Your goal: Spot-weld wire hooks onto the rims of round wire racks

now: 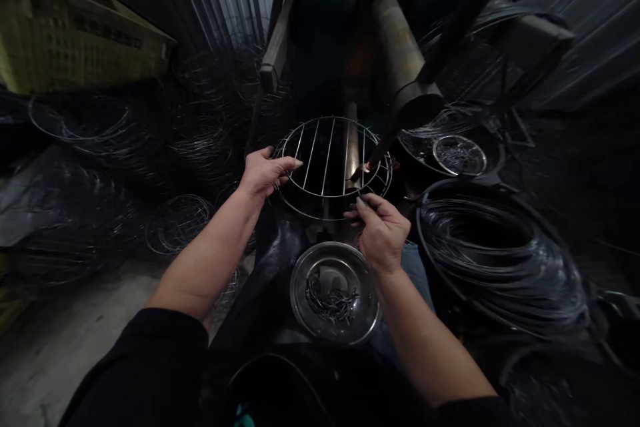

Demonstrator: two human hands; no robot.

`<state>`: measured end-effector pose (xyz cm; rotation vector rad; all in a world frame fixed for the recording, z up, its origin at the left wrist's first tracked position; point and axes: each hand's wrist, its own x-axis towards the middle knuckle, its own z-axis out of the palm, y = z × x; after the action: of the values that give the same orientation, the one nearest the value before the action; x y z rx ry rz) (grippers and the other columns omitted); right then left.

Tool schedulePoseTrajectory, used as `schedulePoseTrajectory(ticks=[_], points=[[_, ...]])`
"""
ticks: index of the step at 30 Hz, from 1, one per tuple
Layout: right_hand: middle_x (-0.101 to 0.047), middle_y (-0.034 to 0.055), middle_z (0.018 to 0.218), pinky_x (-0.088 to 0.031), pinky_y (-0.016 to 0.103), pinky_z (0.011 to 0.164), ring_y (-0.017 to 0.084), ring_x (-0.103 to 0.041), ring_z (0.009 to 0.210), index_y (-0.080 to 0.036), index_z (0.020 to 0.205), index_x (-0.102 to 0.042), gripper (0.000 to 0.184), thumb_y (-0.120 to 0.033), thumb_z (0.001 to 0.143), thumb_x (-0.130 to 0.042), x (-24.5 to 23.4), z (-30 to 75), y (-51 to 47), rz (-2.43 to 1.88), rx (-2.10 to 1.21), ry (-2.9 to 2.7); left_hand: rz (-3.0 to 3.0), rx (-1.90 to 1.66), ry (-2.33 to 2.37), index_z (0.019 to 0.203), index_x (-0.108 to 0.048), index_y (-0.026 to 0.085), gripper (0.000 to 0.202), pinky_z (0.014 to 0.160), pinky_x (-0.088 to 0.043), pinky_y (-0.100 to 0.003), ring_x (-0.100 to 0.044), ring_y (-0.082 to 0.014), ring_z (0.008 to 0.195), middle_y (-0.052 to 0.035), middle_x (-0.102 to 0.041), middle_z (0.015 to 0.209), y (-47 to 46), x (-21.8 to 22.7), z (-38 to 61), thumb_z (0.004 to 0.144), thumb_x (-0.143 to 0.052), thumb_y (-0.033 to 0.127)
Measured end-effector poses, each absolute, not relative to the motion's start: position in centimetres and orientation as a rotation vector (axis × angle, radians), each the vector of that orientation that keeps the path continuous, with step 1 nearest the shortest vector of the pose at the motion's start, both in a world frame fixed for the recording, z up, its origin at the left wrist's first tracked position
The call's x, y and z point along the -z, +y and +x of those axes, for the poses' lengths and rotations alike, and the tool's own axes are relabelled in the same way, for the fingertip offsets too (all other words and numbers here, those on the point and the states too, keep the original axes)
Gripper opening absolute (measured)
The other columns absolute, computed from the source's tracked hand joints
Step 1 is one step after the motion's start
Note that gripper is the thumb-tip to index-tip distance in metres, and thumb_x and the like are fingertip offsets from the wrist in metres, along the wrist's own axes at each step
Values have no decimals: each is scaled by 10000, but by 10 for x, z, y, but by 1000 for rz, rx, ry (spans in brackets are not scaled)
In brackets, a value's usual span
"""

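Note:
My left hand (266, 173) is closed on the left rim of a round wire rack (323, 159), its thumb lying over the bars. The rack has parallel wires inside its ring and a second ring below. It rests by the tip of a copper-coloured electrode (353, 153) on a machine. Just below the rack's near right edge, the fingers of my right hand (381, 230) are pinched together; what they hold is too small and dark to make out. Beneath the hands, a round metal bowl (370, 312) contains several short bits of wire (334, 300).
A large coil of wire (500, 247) lies in a tub to the right. Behind it a dark basin (493, 140) holds a smaller dish (460, 155). A thick metal cylinder (400, 40) juts from the machine. Stacked wire rings (200, 140) and a yellow crate (85, 40) stand left.

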<state>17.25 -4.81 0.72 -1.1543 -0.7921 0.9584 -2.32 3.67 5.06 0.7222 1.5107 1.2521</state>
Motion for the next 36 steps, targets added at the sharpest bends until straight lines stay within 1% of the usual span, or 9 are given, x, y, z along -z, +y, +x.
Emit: schedulePoseTrajectory(ticks=[4, 10, 15, 20, 24, 27, 33, 36], points=[[-660, -12, 627, -461, 205, 426, 143, -653, 500, -154, 806, -691, 179, -288, 692, -724, -8, 180, -45, -1160, -956, -813, 730, -1233, 1498, 1095, -561, 135, 710, 457, -445, -223, -576, -121, 502, -19, -631, 673, 43, -53, -13, 436, -824, 105], [-663, -4, 636, -467, 213, 416, 149, -652, 503, -156, 805, -688, 203, -309, 676, -724, -13, 187, -33, -1184, -938, -826, 684, -1241, 1517, 1164, -540, 141, 772, 454, -424, -213, -558, -105, 478, -13, -624, 681, 54, -59, -2, 443, -808, 64], [-655, -4, 618, -468, 217, 415, 150, -646, 497, -149, 814, -692, 221, -321, 679, -720, -15, 191, -24, -1197, -953, -833, 672, -1242, 1506, 1093, -579, 180, 728, 444, -414, -226, -564, -129, 490, -34, -624, 693, 66, -58, -1, 421, -837, 70], [-656, -6, 607, -446, 198, 399, 142, -639, 486, -144, 783, -690, 198, -287, 651, -728, -21, 194, -16, -1171, -978, -813, 655, -1233, 1506, 1196, -526, 194, 835, 463, -421, -245, -568, -139, 503, -43, -637, 736, 76, -57, 0, 430, -825, 49], [-652, -6, 595, -438, 194, 391, 139, -634, 477, -142, 781, -681, 218, -295, 632, -725, -24, 193, -10, -1193, -1003, -791, 701, -1216, 1530, 1114, -558, 187, 729, 474, -436, -263, -564, -145, 511, -52, -638, 738, 81, -56, 0, 446, -818, 55], [-645, -8, 586, -436, 198, 390, 136, -623, 464, -141, 778, -674, 230, -304, 623, -724, -24, 193, -7, -1202, -1011, -791, 662, -1214, 1538, 1047, -587, 190, 670, 486, -442, -264, -590, -171, 567, -56, -625, 740, 83, -55, 1, 438, -819, 36], [-611, -20, 559, -429, 213, 386, 140, -610, 454, -143, 778, -668, 225, -312, 637, -714, -22, 195, -8, -1213, -1002, -831, 584, -1222, 1525, 1037, -603, 194, 672, 528, -477, -286, -616, -202, 660, -57, -615, 761, 83, -54, 1, 428, -806, -3], [-593, -24, 542, -407, 212, 381, 124, -578, 427, -145, 741, -657, 193, -311, 654, -705, -23, 195, -7, -1212, -1000, -860, 626, -1201, 1553, 995, -612, 195, 604, 545, -498, -300, -616, -202, 675, -59, -608, 776, 83, -53, 1, 453, -805, 11]])
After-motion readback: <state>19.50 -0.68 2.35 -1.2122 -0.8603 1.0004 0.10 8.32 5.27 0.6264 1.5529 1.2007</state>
